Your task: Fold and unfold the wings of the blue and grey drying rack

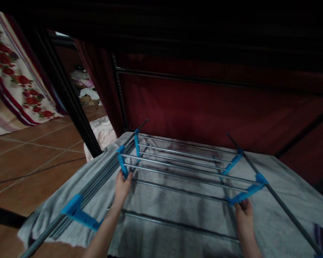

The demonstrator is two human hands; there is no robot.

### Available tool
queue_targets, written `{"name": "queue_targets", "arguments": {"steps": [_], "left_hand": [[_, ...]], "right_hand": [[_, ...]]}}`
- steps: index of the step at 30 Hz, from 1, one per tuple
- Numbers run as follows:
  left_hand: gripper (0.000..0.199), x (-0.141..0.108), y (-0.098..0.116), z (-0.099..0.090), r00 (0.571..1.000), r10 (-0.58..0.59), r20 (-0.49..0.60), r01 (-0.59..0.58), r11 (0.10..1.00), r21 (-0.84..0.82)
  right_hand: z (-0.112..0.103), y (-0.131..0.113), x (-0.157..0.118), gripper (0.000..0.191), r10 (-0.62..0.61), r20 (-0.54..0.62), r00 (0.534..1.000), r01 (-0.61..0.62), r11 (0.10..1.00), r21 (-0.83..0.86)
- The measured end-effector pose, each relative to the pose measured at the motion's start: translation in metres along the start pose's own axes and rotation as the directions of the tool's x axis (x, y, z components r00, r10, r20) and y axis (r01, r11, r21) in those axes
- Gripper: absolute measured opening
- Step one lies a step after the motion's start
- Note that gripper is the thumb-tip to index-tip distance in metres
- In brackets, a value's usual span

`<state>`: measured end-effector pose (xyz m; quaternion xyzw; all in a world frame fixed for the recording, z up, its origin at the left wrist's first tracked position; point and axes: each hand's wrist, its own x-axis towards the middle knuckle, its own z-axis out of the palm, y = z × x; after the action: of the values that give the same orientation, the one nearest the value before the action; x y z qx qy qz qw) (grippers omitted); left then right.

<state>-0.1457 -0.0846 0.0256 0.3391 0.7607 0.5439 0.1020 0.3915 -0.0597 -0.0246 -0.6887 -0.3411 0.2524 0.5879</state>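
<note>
A rack of grey metal tubes joined by blue plastic brackets lies on a grey cloth. My left hand is closed around the lower end of the left front bracket. At the other side, my right hand grips the lower end of the right front bracket, its fingertips partly hidden under the plastic. Thin cross tubes run between the two sides. Nearer to me a single cross tube lies low, and another blue bracket sits on the left long tube beside my left forearm.
Several loose grey tubes lie bundled along the left. A black post rises at the left edge of the cloth-covered surface, with a dark beam overhead. Behind hangs a dark red cloth. A cable crosses the tiled floor.
</note>
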Motion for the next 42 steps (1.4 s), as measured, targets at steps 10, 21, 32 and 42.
{"name": "queue_targets", "arguments": {"steps": [10, 21, 32, 42], "left_hand": [[0.033, 0.019, -0.004, 0.011, 0.999, 0.030, 0.018, -0.030, 0.999, 0.041], [0.018, 0.057, 0.027, 0.048, 0.997, 0.050, 0.057, -0.053, 0.997, 0.061], [0.020, 0.055, 0.022, 0.050, 0.996, 0.047, 0.081, -0.054, 0.995, 0.089], [0.052, 0.001, 0.010, 0.034, 0.955, 0.297, -0.015, -0.289, 0.940, 0.182]], "right_hand": [[0.015, -0.017, 0.025, 0.047, -0.118, 0.033, 0.992, 0.120, 0.991, -0.062], [0.056, -0.045, 0.064, 0.041, -0.156, 0.042, 0.987, 0.161, 0.974, -0.157], [0.063, -0.053, 0.071, 0.046, -0.131, 0.095, 0.987, 0.150, 0.962, -0.228], [0.052, -0.047, 0.072, 0.028, -0.136, 0.157, 0.978, 0.177, 0.941, -0.290]]}}
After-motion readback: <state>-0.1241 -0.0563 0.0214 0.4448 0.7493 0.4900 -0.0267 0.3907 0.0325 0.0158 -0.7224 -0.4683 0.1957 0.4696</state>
